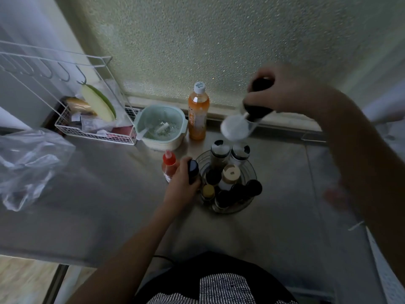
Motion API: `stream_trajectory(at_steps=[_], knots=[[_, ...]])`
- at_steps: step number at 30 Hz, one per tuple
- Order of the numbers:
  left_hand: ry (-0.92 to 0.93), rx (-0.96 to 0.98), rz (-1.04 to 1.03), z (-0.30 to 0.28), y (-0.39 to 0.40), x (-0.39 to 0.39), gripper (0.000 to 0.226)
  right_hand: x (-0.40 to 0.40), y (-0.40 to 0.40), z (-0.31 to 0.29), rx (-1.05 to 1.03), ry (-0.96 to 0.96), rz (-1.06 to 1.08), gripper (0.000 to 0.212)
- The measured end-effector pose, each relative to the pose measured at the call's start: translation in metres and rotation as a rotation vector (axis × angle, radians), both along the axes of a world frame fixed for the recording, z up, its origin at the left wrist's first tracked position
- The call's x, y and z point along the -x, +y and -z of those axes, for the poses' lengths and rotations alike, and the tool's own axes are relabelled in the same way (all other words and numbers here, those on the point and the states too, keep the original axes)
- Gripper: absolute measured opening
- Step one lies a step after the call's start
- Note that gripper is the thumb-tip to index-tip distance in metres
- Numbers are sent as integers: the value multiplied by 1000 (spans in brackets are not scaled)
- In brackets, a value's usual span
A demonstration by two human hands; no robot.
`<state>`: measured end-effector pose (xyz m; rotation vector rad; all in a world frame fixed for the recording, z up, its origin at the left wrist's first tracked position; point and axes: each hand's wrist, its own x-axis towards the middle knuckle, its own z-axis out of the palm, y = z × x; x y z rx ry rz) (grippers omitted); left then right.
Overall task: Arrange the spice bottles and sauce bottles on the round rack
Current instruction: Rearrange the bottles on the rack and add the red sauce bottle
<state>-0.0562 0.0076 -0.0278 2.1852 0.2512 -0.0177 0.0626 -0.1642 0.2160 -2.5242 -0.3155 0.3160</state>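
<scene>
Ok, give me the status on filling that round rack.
Mostly done: about eight bottles already stand on the round rack. In hand: the left hand sets a dark-capped bottle at its edge; the right hand holds a dark jar above. Left: the red-capped sauce bottle and orange bottle.

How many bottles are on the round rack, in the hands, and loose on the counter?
On the round rack: 8
In the hands: 2, black-capped bottle in left hand, dark bottle in right hand
On the counter beside it: 2, red-capped bottle, orange bottle
Total: 12
</scene>
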Motion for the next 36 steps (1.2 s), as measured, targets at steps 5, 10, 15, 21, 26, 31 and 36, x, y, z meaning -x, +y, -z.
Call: stream_trajectory(at_steps=[5, 10, 15, 21, 26, 31, 36], knots=[[-37, 4, 29, 1, 8, 3, 51, -8, 52, 42, 79, 42, -215, 38], [-12, -4, 109, 9, 9, 14, 53, -1, 76, 76, 187, 50, -334, 39], [-2, 12, 108, 6, 8, 11, 51, 0, 83, 81, 222, 70, -420, 40], [15, 73, 103, 10, 14, 13, 50, 2, 83, 85, 152, 147, -414, 30], [-30, -67, 87, 17, 14, 27, 40, 6, 86, 105, 279, 150, -457, 43], [-31, -84, 97, 16, 12, 26, 38, 17, 86, 134, 362, 83, -545, 41], [-57, -117, 142, 12, 15, 24, 38, 13, 86, 132, 425, 62, -602, 43]])
